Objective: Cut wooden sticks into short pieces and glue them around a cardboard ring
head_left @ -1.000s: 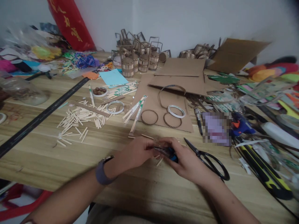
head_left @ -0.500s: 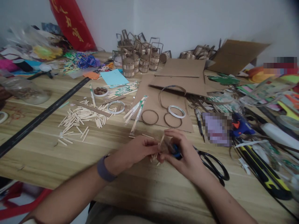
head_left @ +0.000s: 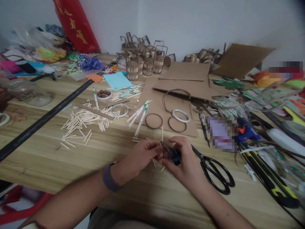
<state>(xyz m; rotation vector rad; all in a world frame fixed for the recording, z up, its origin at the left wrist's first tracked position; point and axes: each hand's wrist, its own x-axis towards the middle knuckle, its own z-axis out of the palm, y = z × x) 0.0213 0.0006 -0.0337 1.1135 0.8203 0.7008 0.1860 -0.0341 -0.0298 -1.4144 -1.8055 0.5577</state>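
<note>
Stick (head_left: 162,136) between left hand (head_left: 143,156) and right hand (head_left: 186,162); scissors (head_left: 215,171) just right; stick pile (head_left: 81,122) far left; cardboard sheet (head_left: 157,106) behind.

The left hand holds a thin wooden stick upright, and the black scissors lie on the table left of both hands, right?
No. The head view shows the black scissors lying right of both hands, by the right hand with its blue-handled tool; the left hand does hold the thin wooden stick upright.

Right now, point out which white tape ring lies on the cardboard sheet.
The right-hand tape ring, beside two brown rings; the left tape ring lies on bare table by cut sticks.
</note>
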